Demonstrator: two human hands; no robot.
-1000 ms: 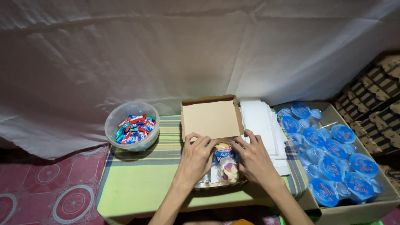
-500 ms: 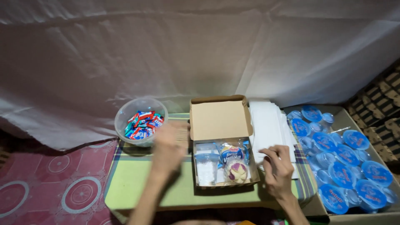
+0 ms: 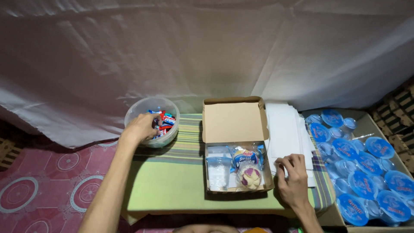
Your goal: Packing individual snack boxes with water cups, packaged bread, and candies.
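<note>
candies [image 3: 163, 121] in bright wrappers fill the clear plastic bowl [image 3: 133, 114] at ten o'clock on the green worktop [image 3: 172, 181]. our left hand [image 3: 141, 127] dips into them; whether its grip pinches one we cannot tell. our right hand [image 3: 293, 181], fingers curled (loosely), rests on the white paper stack [image 3: 284, 129] at three o'clock, just beside the open cardboard box [image 3: 233, 121] of wrapped snacks.

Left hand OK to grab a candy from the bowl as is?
Likely yes. The left hand is already over the open rim of the clear plastic bowl, fingers among the wrapped candies; no lid or other thing blocks it.
</note>
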